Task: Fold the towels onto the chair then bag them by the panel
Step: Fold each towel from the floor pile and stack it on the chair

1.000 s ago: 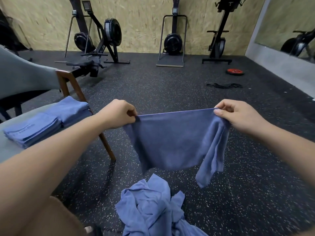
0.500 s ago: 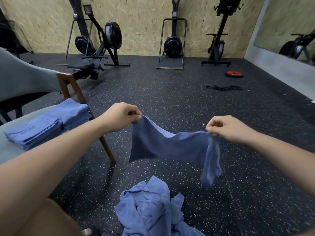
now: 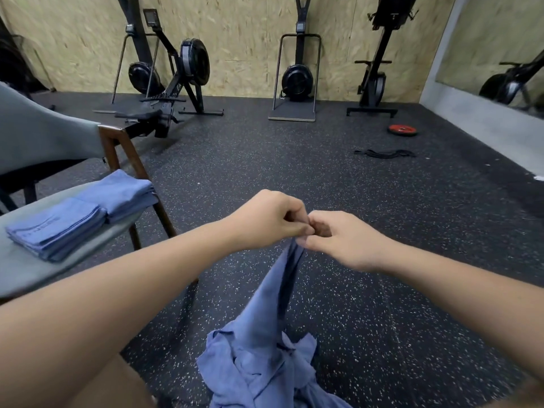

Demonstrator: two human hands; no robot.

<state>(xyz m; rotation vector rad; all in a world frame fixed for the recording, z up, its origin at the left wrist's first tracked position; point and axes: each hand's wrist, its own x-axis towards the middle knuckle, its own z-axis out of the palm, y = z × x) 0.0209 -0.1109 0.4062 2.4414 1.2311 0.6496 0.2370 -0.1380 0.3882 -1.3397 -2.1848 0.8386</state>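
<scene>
A blue towel (image 3: 275, 287) hangs doubled over in front of me, its two top corners brought together. My left hand (image 3: 270, 219) and my right hand (image 3: 341, 240) meet at centre and both pinch those corners. Below, a heap of unfolded blue towels (image 3: 265, 369) lies on the floor. To the left, the grey chair (image 3: 20, 269) carries two stacks of folded blue towels (image 3: 76, 213) on its seat.
Black speckled rubber floor all round. Rowing and ski machines (image 3: 164, 81) stand along the plywood back wall. A red weight plate (image 3: 402, 130) and a black band (image 3: 382, 153) lie at the far right. A mirror (image 3: 500, 48) lines the right wall.
My hands, first stretched wide apart with the towel spread between them, came together at centre. The towel now hangs folded in half.
</scene>
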